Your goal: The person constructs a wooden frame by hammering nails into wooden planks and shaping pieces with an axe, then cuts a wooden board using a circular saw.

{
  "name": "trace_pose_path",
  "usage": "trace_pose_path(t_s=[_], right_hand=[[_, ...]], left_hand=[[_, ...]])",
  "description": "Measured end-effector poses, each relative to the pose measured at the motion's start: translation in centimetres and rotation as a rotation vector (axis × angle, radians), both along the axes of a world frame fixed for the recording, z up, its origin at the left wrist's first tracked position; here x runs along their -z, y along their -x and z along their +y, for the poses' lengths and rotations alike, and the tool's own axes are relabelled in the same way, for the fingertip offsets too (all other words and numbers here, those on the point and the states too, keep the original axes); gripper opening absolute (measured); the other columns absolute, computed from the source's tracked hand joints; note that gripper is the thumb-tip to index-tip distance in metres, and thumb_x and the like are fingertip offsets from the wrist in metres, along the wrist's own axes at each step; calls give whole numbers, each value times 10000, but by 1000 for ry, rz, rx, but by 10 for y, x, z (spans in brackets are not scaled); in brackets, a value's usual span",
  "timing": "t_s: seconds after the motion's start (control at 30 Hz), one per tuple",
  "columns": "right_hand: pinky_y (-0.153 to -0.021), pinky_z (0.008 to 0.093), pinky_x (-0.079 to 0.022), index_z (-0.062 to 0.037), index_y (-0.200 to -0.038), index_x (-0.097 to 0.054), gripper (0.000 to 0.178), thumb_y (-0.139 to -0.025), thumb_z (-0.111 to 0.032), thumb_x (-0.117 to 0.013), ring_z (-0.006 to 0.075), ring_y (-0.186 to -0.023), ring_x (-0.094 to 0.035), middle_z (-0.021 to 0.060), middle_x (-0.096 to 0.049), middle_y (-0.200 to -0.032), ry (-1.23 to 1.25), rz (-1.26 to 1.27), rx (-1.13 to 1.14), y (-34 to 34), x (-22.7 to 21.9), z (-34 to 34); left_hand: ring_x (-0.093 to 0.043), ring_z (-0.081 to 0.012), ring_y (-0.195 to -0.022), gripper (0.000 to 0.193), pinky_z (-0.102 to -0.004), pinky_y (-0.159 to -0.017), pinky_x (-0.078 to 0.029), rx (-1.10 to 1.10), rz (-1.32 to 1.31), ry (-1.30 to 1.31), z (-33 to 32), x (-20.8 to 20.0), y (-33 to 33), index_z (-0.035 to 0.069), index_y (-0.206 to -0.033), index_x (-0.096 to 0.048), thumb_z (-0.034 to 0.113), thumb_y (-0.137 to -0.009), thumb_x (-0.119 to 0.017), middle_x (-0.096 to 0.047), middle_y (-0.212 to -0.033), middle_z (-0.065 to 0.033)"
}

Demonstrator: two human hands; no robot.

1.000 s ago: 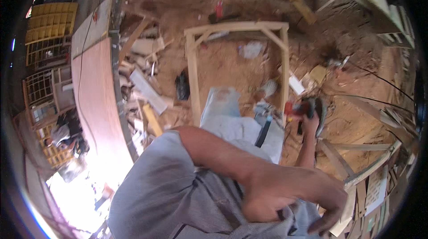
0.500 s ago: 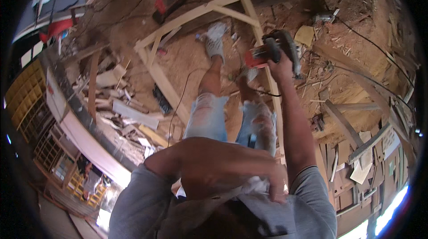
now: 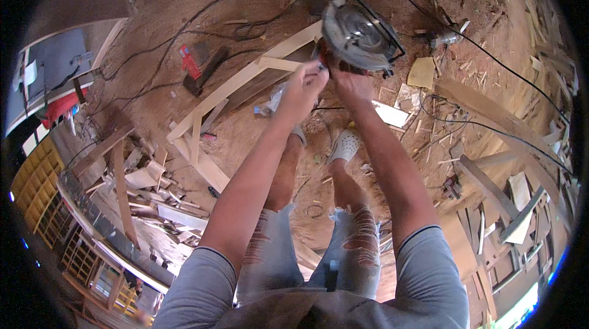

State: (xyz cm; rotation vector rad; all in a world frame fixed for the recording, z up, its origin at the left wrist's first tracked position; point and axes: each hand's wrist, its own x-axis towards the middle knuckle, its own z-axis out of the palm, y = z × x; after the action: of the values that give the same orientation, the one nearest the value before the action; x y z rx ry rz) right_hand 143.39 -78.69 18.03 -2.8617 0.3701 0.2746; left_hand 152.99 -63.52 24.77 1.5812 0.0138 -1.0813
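Head fisheye is looking steeply down from close above both raised hands, dirt floor (image 3: 257,145) lying far beyond them

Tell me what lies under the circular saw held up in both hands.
Below the circular saw, a pale wooden frame lies on sawdust-covered ground, with black cables around. The left hand and right hand cover the saw's handle and the frame's nearest stretch.

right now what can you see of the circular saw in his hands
The circular saw is held up at arm's length over the sawdust floor, its round silvery blade and guard facing the camera inside a dark metal base frame, with red on the body beneath. The right hand grips it from below; the left hand touches its near edge. A black cable runs nearby.
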Motion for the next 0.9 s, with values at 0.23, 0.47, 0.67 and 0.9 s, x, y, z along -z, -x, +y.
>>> trace_pose_path(t_s=[0.23,0.47,0.67,0.9], right_hand=[[-1202,560,-412,-158,-1508,-558,499,-1021,-268,-534,341,-1448,-533,143,-558,-1571,-63,167,-61,20,28,27],[-1190,590,-387,-171,-1515,-582,498,-1043,-303,-491,332,-1432,-549,119,-584,-1557,-26,180,89,73,71,67],[-1169,548,-404,-117,-1336,-696,394,-1044,-324,-533,332,-1295,-630,138,-695,-1377,-263,154,106,101,21,94],[-614,474,-537,-27,-1019,-682,382,-974,-399,-758,365,-697,-679,119,-672,-778,-516,-189,858,150,-27,52]], left_hand=[[-646,-395,-1095,748,-451,-1018,-498,79,-458,-373,-18,65,5,-82,-1155,-704,636,-948,-734,-695,-1148,-245],[-685,-323,-1167,716,-430,-1052,-492,13,-13,-247,-18,69,14,-52,-1324,-685,564,-965,-753,-721,-1306,-232],[-641,-246,-1232,647,-384,-1113,-434,166,-25,-215,32,89,13,-34,-1363,-671,493,-995,-747,-726,-1314,-164],[-589,-199,-1291,597,-374,-1167,-396,197,52,-135,34,86,27,16,-1444,-620,415,-1017,-742,-692,-1379,-96]])
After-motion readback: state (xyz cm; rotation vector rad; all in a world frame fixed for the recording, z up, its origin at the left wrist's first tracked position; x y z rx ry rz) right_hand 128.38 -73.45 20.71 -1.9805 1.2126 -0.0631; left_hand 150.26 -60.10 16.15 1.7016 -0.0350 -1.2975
